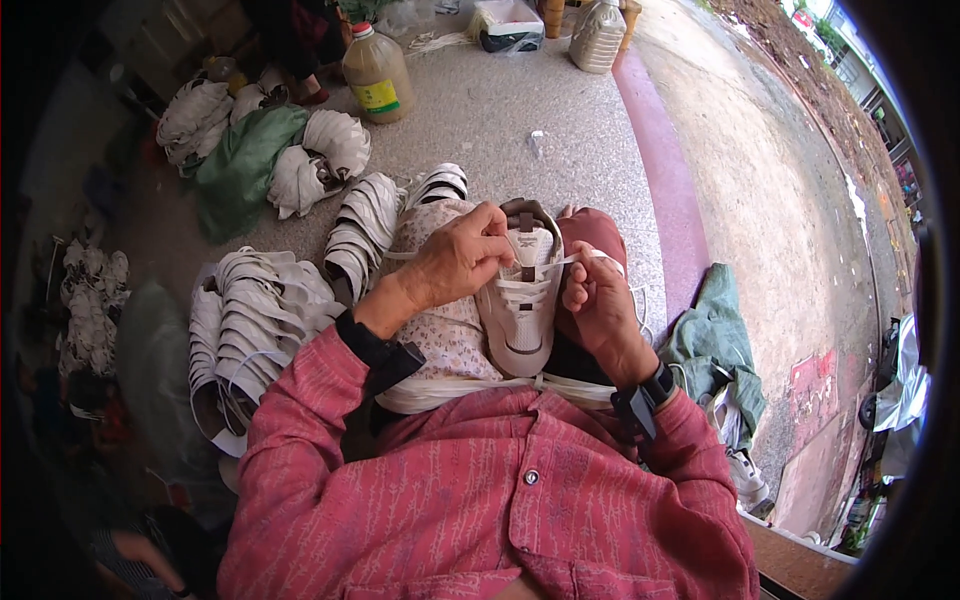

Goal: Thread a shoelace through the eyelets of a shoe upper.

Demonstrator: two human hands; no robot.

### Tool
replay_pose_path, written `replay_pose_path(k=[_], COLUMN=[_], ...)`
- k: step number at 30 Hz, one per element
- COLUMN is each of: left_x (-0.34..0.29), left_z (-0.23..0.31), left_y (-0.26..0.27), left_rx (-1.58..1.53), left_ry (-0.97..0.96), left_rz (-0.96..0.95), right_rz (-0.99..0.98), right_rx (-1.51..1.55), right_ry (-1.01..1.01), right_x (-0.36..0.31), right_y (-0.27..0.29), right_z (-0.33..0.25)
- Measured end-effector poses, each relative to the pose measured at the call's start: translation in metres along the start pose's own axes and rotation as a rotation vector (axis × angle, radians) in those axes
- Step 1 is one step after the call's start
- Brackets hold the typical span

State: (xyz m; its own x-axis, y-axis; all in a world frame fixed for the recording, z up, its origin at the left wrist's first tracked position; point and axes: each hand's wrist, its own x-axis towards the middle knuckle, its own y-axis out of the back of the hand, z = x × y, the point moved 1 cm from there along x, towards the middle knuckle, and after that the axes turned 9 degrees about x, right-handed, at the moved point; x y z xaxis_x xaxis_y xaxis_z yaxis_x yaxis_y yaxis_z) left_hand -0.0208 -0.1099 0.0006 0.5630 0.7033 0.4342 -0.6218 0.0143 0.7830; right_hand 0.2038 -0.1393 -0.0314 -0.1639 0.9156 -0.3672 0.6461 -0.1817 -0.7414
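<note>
Head view shows both hands' fingers pinching a white shoe's (520, 310) lace over speckled concrete floor (500, 110) outdoors.

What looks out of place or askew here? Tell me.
Nothing looks damaged or spilled. Both hands, left hand and right hand, pull a white lace on the white shoe in the lap. White shoe uppers lie in loose stacks on the floor.

The speckled grey floor (500, 110) carries stacks of white shoe uppers (255, 320) at the left, with more heaps (330, 150) beside a crumpled green bag (245, 160). Two plastic jugs stand farther off, one of yellowish liquid (377, 72) and one clear (597, 35). A green cloth (715, 335) lies at the right, near a dark red stripe (660, 160) bordering the floor.
</note>
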Motion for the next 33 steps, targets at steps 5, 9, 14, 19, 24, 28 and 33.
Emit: replay_pose_path(k=[5, 9, 14, 19, 24, 28, 33], left_x=[0.001, 0.002, 0.003, -0.001, 0.005, 0.003, 0.009], left_z=[0.012, 0.009, 0.011, 0.007, 0.016, 0.014, 0.006], left_y=[0.006, 0.003, 0.003, -0.004, -0.012, -0.013, -0.014], left_rx=[0.242, 0.267, 0.2, 0.061, 0.126, 0.083, 0.036], left_ry=[-0.097, -0.053, 0.046, 0.129, 0.252, 0.206, 0.21], left_rz=[-0.004, -0.073, -0.195, -0.157, -0.171, -0.082, -0.097], right_rz=[-0.178, -0.165, -0.232, -0.213, -0.219, -0.241, -0.261], right_rx=[0.079, 0.057, 0.027, -0.032, -0.08, -0.04, -0.027], right_ry=[-0.001, 0.009, 0.069, 0.094, 0.097, 0.047, 0.039], right_x=[0.011, 0.015, 0.01, 0.005, 0.004, 0.003, 0.008], right_y=[0.007, 0.002, -0.008, -0.01, -0.003, 0.004, 0.006], right_z=[-0.004, -0.006, -0.013, -0.016, -0.017, -0.017, -0.014])
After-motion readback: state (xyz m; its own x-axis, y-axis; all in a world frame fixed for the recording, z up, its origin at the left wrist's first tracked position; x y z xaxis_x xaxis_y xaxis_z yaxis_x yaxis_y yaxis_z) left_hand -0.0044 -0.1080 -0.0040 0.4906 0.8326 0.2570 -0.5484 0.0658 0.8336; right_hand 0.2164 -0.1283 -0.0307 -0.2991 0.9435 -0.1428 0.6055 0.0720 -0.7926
